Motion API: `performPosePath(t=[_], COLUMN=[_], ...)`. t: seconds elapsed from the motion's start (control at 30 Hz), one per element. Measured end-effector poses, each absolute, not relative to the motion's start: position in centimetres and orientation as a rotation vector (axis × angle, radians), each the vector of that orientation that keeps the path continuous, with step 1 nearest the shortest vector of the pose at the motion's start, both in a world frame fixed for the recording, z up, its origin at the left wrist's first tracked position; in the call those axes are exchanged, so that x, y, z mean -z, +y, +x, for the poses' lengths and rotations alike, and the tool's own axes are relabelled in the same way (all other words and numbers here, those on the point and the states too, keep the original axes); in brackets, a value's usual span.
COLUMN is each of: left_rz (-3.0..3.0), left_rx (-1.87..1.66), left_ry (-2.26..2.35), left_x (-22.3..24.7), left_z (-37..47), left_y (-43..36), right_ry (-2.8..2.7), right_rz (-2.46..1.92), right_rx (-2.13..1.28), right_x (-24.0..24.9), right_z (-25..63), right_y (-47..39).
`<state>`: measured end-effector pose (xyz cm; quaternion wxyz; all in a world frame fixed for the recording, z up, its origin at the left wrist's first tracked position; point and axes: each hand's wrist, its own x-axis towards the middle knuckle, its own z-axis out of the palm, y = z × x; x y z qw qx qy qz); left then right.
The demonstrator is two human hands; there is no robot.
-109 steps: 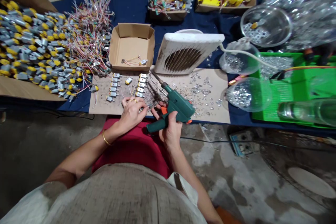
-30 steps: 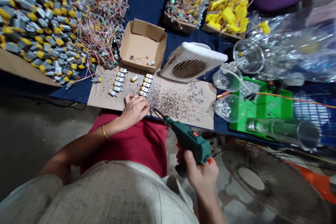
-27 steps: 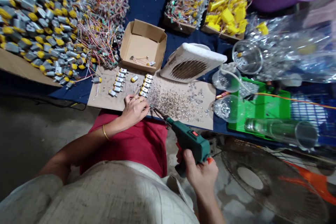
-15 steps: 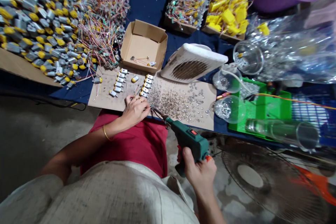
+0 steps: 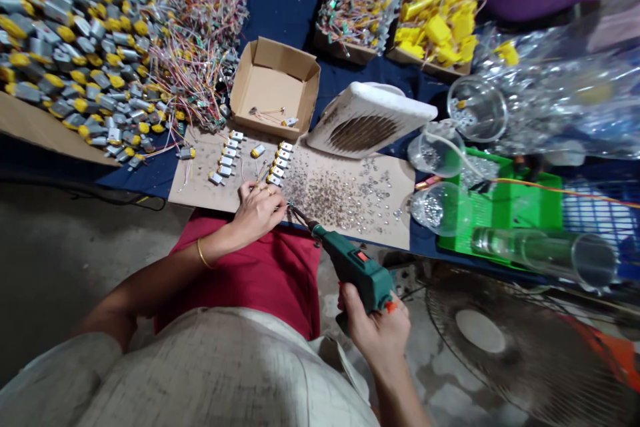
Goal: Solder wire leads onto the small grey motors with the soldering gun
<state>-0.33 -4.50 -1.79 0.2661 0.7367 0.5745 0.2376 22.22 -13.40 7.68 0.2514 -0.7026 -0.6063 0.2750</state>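
Observation:
My right hand (image 5: 383, 330) is wrapped around the handle of a green soldering gun (image 5: 356, 268), whose tip points up and left toward my left fingers. My left hand (image 5: 261, 210) rests at the near edge of a cardboard sheet (image 5: 200, 188), fingers bent together; whatever they hold is hidden beneath them. Just beyond these fingers stand two rows of small motors, a left row (image 5: 226, 161) and a right row (image 5: 280, 163), with a single motor (image 5: 258, 151) between them. Solder blobs (image 5: 340, 203) are scattered over the cardboard to the right of my left hand.
A large heap of motors (image 5: 90, 53) and a tangle of wires (image 5: 200, 40) lie at left. Behind stand an open cardboard box (image 5: 275, 90) and a white vented fan unit (image 5: 367, 121). Plastic cups (image 5: 437, 207) and a green basket (image 5: 537, 197) are at right; a floor fan (image 5: 480, 330) stands below.
The rear of the soldering gun has dipped slightly toward me with my right hand. My left hand stays in the same place.

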Motion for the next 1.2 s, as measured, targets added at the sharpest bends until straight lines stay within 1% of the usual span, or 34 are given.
performPosePath(t=[0.13, 0.33, 0.9, 1.2], left_rz=[2.004, 2.003, 1.997, 2.002], left_rx=[-0.661, -0.651, -0.634, -0.635], left_ry=[1.555, 1.558, 1.559, 1.562], left_x=[1.91, 2.09, 1.86, 1.92], left_z=[-0.3, -0.3, -0.29, -0.28], left_y=[-4.51, -4.53, -4.57, -4.54], right_ry=[-1.851, -1.988, -2.071, -2.13], right_rz=[-1.824, -1.691, -1.607, -1.491], right_rx=[-0.711, -0.633, -0.537, -0.443], right_x=[-7.85, -8.04, -7.6, -7.49], right_z=[22.18, 22.13, 22.29, 21.9], right_y=[-13.38, -13.17, -13.45, -13.06])
